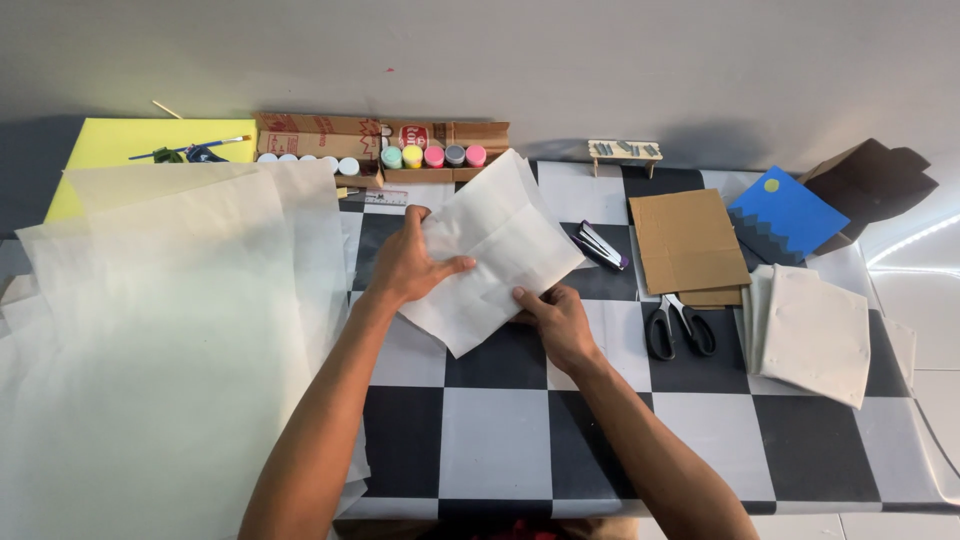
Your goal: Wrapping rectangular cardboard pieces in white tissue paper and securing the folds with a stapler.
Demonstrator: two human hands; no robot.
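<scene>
A creased square of thin white paper (497,245) is held tilted just above the black-and-white checkered table (490,440). My left hand (405,265) grips its left edge, thumb lying across the sheet. My right hand (555,318) pinches the lower right edge from below, thumb on top. The fold lines divide the sheet into quarters. Both forearms reach in from the bottom of the view.
Large translucent sheets (160,340) cover the left side. A cardboard box with paint pots (430,155) stands at the back, beside a yellow sheet (150,140). To the right lie a stapler (600,246), brown cardboard (688,240), scissors (678,325), folded white papers (815,330) and a blue card (788,215).
</scene>
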